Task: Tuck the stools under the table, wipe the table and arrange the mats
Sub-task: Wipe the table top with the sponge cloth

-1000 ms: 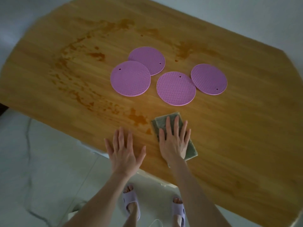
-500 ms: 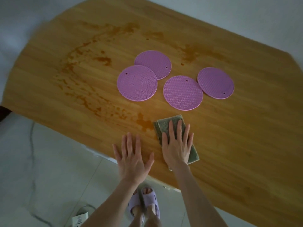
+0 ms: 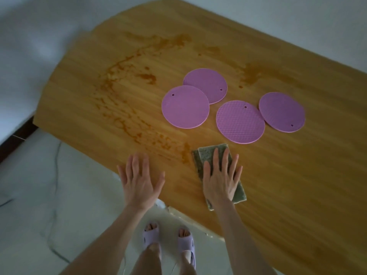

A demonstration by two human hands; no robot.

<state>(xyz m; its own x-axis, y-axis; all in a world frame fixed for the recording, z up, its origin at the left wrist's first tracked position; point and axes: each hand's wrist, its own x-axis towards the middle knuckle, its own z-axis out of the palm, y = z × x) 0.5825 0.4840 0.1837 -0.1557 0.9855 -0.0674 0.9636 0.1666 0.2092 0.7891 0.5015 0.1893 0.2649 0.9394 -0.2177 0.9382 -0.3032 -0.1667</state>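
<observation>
Right hand lay flat on the green cloth, fingers straight and spread, pressing rather than grasping, probably to keep the whole cloth face on the wood for wiping. Left hand was flat too, holding nothing, palm down at the table near edge, likely bracing the lean. The cloth sat just right of the brown spill streaks, which arced up the left half, so wiping looked barely begun. Four purple mats lay loose mid-table beyond the cloth: the back one partly under the front left one, the other two with edges meeting, not yet arranged and likely in the wipe path. No stools were in view, so whether they were tucked couldn't be told. Lilac slippers stood on pale floor close to the edge
</observation>
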